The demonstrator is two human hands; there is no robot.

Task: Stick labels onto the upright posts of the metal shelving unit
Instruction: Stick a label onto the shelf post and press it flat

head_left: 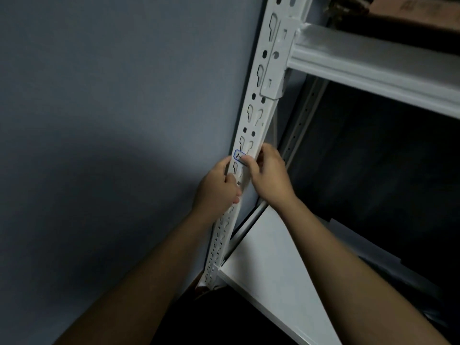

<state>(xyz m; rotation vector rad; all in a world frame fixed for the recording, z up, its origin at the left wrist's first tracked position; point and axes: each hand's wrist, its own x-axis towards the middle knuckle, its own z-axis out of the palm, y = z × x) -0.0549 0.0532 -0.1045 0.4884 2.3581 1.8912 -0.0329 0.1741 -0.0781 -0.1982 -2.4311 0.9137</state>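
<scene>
Under right hand (268, 175) thumb, label (239, 155)

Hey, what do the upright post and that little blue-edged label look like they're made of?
The post looks like white-painted sheet metal: thin, folded, with punched keyhole slots and a faint sheen. The label, under the right hand, is probably a paper or thin plastic sticker, lying flat, white with a blue border; which one is unclear.

Open room lies left of the post (258, 105) along the wall (99, 120); the beam (373, 70) blocks above right.
</scene>
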